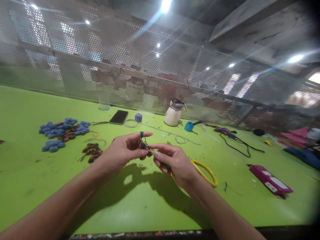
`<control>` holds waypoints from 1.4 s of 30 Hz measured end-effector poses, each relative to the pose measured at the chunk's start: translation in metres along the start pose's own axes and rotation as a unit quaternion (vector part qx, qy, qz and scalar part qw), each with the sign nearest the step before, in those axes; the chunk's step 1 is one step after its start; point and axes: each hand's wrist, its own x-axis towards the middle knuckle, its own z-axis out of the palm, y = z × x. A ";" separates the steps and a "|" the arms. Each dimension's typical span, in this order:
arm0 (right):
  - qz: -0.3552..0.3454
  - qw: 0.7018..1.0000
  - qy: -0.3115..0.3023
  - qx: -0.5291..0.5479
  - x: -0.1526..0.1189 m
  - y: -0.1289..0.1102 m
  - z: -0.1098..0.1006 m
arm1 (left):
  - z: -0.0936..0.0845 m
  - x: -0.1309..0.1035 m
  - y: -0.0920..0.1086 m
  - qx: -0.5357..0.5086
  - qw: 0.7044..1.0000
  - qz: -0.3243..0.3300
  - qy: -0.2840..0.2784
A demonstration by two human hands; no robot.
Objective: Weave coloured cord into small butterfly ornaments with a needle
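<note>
Near the middle of the view, my left hand (125, 148) pinches a small dark crocheted piece (145, 150) with orange and red flecks. Dark green yarn loops round its raised index finger. My right hand (170, 160) is closed on a crochet hook, whose green handle (167, 165) shows below the fingers; the tip meets the piece. To the left lie dark and orange crocheted flowers (92, 152) and a cluster of blue ones (53, 130).
On the green table (100, 206) are a phone (119, 117), a blue yarn ball (138, 117), a white jug (173, 114), a blue pot (189, 126), a yellow ring (205, 172), a glue gun (225, 132) and a magenta case (270, 180). Behind stands a perforated screen (140, 73).
</note>
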 end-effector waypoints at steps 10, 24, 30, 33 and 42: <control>0.021 0.999 0.029 0.038 -0.002 0.000 0.010 | 0.007 -0.004 0.003 0.009 0.998 0.056 0.017; 0.021 0.996 0.071 0.054 -0.001 0.006 0.014 | 0.010 -0.008 -0.011 0.292 0.919 0.248 0.096; -0.015 0.984 0.108 0.142 -0.002 0.012 0.026 | 0.017 -0.008 -0.020 0.234 0.914 0.298 0.146; -0.047 0.985 0.104 0.130 -0.001 0.013 0.025 | 0.015 -0.003 -0.015 0.002 0.985 0.128 0.111; -0.221 0.949 0.110 -0.196 -0.007 0.002 0.009 | 0.008 -0.005 0.001 -0.165 0.985 0.039 0.042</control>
